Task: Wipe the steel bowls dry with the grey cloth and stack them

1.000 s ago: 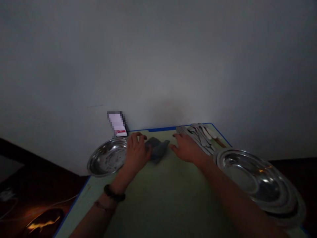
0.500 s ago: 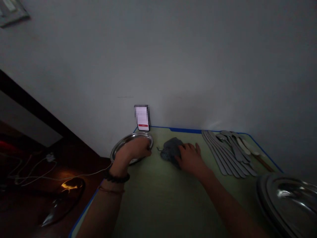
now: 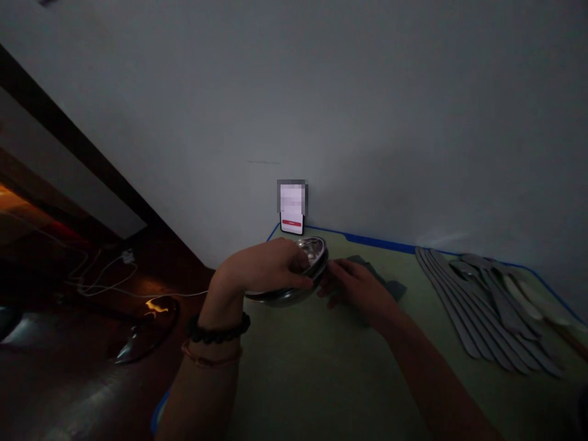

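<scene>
above green table (image 3: 321, 380), left hand (image 3: 266, 266) grips shiny steel plate (image 3: 301, 282).

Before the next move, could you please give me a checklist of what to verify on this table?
1. Left hand grips plate at its rim: ok.
2. Plate held above table, tilted: ok.
3. Right hand on cloth: ok.
4. Right hand's grip on cloth closed: cannot tell.
5. Cloth touching plate: cannot tell, the hands hide it.
6. Cutlery apart from both hands: ok.
</scene>
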Demonstrator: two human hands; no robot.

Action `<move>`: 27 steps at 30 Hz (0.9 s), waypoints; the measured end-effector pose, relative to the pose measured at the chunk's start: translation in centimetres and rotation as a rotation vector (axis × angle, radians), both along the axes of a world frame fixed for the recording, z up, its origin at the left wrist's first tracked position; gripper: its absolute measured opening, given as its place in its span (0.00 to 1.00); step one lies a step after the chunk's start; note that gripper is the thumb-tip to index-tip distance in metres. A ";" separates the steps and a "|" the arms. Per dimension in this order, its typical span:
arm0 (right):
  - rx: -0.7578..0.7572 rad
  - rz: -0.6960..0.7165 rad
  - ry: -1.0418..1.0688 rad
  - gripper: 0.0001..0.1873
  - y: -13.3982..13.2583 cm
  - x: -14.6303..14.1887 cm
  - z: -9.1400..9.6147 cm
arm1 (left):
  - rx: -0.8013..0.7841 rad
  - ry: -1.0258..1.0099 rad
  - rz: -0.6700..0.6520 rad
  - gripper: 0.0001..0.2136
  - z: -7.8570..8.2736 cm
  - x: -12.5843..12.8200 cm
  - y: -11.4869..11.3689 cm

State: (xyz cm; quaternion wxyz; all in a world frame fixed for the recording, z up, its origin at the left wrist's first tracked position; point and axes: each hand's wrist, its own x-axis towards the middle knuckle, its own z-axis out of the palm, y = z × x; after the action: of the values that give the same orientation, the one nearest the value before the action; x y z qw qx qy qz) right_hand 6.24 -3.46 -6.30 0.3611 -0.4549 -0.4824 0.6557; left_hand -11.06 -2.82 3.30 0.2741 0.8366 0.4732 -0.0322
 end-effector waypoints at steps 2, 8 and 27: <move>-0.053 0.011 0.075 0.09 0.0 0.2 0.0 | 0.026 0.002 -0.009 0.11 -0.1 0.1 0.0; -0.117 0.015 0.240 0.06 -0.6 0.6 -0.5 | -0.019 0.032 0.005 0.11 0.0 0.4 -0.3; 0.303 -0.079 -0.281 0.18 -1.2 0.2 -4.5 | 0.240 -0.052 0.213 0.15 -0.1 -0.7 -0.3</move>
State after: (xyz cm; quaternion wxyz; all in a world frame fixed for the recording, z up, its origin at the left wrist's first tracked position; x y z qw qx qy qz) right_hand 6.45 -4.65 -10.80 0.3800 -0.5007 -0.6030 0.4912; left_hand -11.80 -3.10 3.24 0.1862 0.8089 0.5526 0.0754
